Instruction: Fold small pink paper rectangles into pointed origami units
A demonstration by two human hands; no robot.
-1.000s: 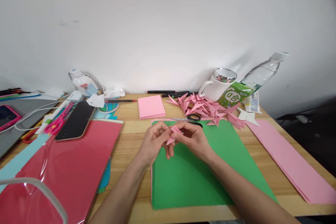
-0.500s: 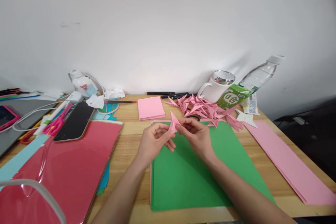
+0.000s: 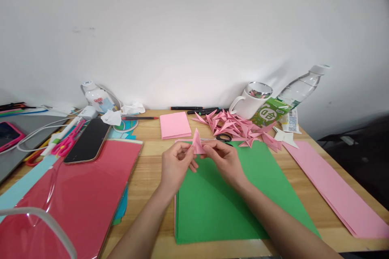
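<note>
A small folded pink paper piece (image 3: 197, 142) stands point up between my two hands, just above the far edge of a green sheet (image 3: 231, 202). My left hand (image 3: 176, 165) pinches its left side with curled fingers. From the right, my right hand (image 3: 225, 160) pinches the other side. Beyond the hands lies a pile of several folded pink paper points (image 3: 240, 126), with black scissors (image 3: 224, 137) at its near edge. A stack of pink square notes (image 3: 174, 124) lies behind my left hand.
A red plastic folder (image 3: 75, 198) covers the left of the wooden table (image 3: 152, 166), with a phone (image 3: 88, 139) and pink scissors (image 3: 65, 142) behind it. A white mug (image 3: 251, 101), a water bottle (image 3: 299, 87) and pens (image 3: 194, 109) line the wall. Long pink sheets (image 3: 334, 190) lie right.
The folded pink piece has been turned from lying low between my fingers to standing point up. Both hands have shifted slightly away from me.
</note>
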